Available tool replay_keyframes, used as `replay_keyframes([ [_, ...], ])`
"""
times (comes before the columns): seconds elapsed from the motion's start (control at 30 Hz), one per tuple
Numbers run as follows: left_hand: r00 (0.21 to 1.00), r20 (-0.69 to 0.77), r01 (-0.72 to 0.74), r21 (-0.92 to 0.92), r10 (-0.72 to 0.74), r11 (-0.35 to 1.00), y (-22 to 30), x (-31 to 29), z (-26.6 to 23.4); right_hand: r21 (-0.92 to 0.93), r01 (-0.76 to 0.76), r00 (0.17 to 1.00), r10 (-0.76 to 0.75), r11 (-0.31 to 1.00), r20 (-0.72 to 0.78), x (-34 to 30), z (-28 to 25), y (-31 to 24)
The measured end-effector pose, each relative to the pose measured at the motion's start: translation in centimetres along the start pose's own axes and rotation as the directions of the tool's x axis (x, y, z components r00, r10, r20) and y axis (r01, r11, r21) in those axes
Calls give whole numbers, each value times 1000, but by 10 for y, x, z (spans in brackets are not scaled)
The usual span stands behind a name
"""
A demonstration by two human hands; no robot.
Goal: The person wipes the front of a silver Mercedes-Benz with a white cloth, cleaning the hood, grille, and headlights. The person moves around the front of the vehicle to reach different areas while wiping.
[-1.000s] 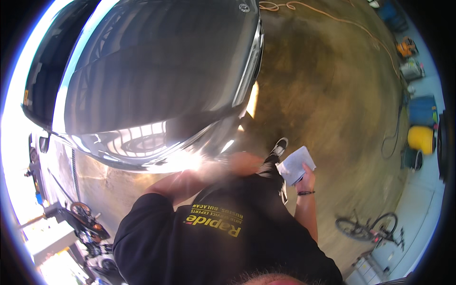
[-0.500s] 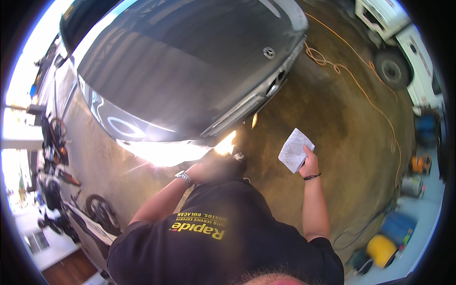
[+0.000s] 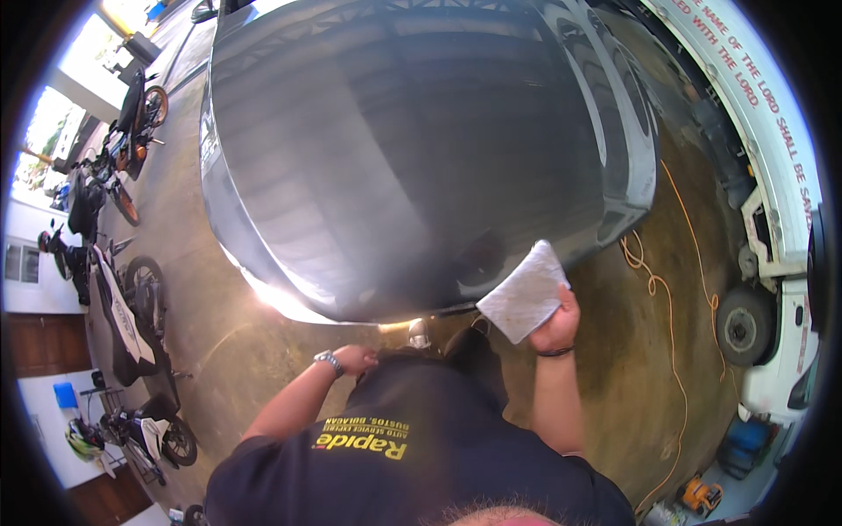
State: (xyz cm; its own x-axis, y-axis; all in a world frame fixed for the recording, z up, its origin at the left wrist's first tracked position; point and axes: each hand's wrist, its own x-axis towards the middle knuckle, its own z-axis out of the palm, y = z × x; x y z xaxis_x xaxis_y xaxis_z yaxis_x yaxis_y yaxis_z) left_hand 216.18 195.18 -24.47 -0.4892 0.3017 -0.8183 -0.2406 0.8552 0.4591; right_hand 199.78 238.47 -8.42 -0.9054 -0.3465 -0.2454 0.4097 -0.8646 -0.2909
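In my right hand (image 3: 559,326) I grip a folded white cloth (image 3: 524,296) with faint grey smudges, my thumb on top. The cloth overlaps the front edge of a dark grey car's hood (image 3: 421,175); whether it touches the paint I cannot tell. My left hand (image 3: 355,359), below a wristwatch (image 3: 330,362), is beside my waist. Its fingers look curled in, and no object shows in them. A bright headlight (image 3: 285,302) glares at the car's front corner, just beyond that hand.
Several motorcycles (image 3: 145,294) line the left side. To the right, an orange cord (image 3: 674,351) lies looped over the brown floor (image 3: 614,386), near a white truck's wheel (image 3: 745,324). A blue container (image 3: 745,445) and an orange machine (image 3: 702,495) stand at the lower right.
My view has swung, so the hood fills more of the middle. The cloth in my right hand now lies across the car's front edge. My left hand is farther from the headlight.
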Motion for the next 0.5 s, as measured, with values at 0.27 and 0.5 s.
replay_keyframes([
  [0.27, 732, -238, 412, -591, -638, 694, -28, -4, 124, -365, -280, 929, 346, 888, 129, 278, 72, -217],
  [0.5, 669, 145, 360, -921, -729, 147, 151, -19, 249, -886, -63, 874, 455, 460, 174, 610, 175, -290],
])
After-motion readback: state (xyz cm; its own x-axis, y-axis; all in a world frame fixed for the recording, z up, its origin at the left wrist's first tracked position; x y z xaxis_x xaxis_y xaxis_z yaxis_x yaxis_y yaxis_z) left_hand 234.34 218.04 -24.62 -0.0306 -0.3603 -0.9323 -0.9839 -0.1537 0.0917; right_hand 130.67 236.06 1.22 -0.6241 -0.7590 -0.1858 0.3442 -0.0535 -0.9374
